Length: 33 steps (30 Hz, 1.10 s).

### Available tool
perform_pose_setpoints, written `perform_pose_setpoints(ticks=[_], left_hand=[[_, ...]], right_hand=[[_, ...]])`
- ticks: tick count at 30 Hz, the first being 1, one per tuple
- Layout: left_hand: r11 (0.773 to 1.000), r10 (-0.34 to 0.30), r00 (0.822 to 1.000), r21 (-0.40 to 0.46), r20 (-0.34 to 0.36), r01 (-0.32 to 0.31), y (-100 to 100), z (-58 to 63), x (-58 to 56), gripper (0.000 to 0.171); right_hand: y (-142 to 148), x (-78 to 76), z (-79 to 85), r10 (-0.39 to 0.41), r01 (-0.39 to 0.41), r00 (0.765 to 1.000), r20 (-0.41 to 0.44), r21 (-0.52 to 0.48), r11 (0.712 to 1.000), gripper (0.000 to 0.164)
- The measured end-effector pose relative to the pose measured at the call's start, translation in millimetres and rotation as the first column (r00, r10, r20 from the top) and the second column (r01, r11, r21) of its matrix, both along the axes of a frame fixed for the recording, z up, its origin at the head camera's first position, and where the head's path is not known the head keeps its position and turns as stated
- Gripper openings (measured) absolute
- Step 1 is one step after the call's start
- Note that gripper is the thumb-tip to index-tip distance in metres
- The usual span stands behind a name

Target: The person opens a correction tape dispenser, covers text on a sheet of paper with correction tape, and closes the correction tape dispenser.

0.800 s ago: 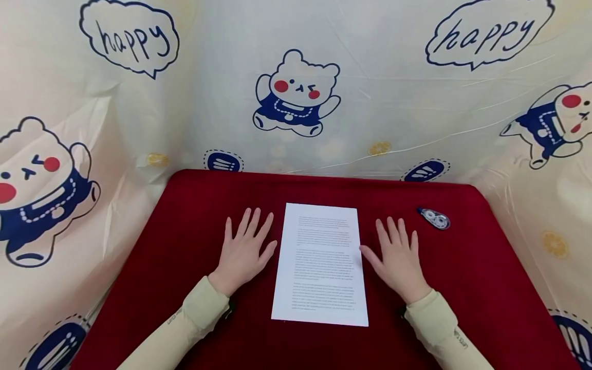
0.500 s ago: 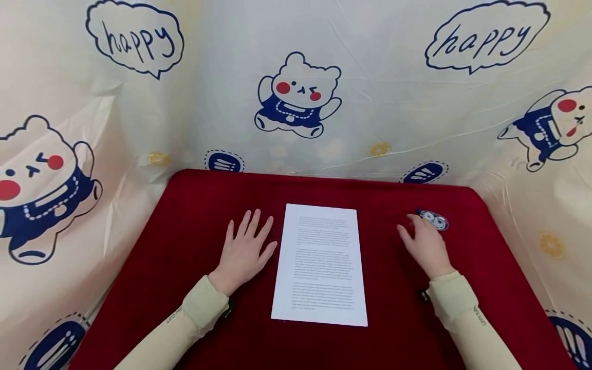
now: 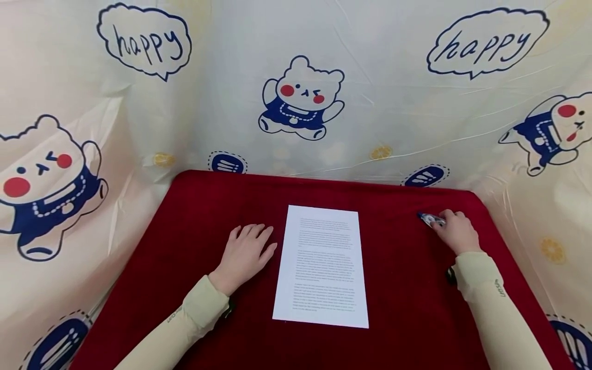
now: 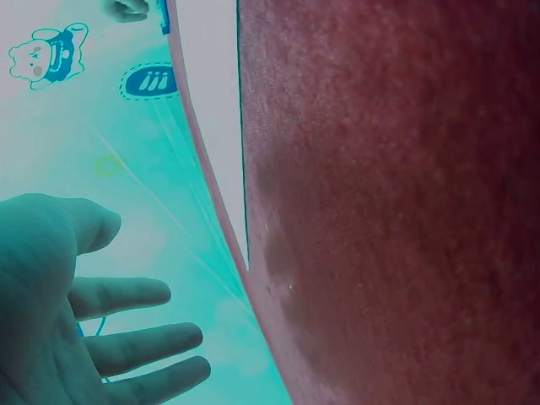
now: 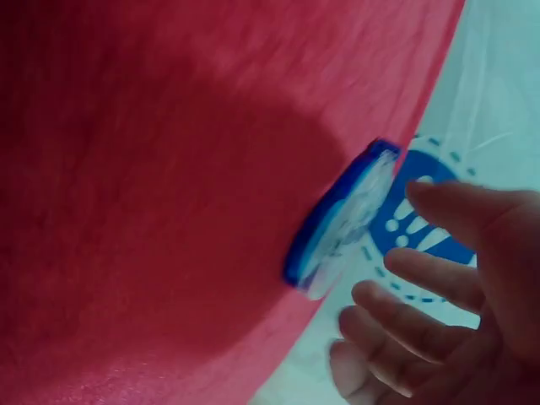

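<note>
A correction tape (image 3: 432,220) with a blue tip lies at the right of the red table; its near end is hidden by my right hand (image 3: 459,231). In the right wrist view the correction tape (image 5: 342,224) is just beyond my right hand (image 5: 439,295), whose fingers are spread and loosely bent, not closed round it. A printed sheet of paper (image 3: 321,267) lies flat in the middle. Left of the sheet is my left hand (image 3: 245,257), holding nothing. Its fingers are slightly bent and apart in the left wrist view, where the paper's edge (image 4: 211,101) also shows.
The red cloth-covered table (image 3: 222,195) has a rounded far edge. Behind and on both sides hangs a pale curtain (image 3: 370,103) printed with bears and speech bubbles.
My right hand has moved away from the sheet, to the right, and reached the correction tape. The left hand's fingers have bent a little from flat. The paper stays in place.
</note>
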<state>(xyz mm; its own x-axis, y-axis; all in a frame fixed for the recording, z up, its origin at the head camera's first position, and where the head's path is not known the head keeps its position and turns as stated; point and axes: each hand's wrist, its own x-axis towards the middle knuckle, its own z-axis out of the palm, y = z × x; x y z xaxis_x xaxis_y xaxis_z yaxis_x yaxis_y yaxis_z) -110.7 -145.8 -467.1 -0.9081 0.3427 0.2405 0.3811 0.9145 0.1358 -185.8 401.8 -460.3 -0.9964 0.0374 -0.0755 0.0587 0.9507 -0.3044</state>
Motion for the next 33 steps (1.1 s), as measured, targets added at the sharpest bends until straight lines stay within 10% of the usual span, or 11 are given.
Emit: perform_pose_setpoints(ticks=[9, 33], left_hand=[[1.0, -0.004, 0.999, -0.001, -0.032, 0.004, -2.0, -1.0, 0.6, 0.044], [1.0, -0.008, 1.0, -0.007, -0.026, 0.008, -0.6, 0.3, -1.4, 0.041]], right_hand=[[11.7, -12.0, -10.6, 0.039, -0.038, 0.982, 0.183, -0.008, 0.999, 0.071], [-18.4, -3.8, -8.9, 0.149, -0.146, 0.986, 0.073, -0.04, 0.988, 0.057]])
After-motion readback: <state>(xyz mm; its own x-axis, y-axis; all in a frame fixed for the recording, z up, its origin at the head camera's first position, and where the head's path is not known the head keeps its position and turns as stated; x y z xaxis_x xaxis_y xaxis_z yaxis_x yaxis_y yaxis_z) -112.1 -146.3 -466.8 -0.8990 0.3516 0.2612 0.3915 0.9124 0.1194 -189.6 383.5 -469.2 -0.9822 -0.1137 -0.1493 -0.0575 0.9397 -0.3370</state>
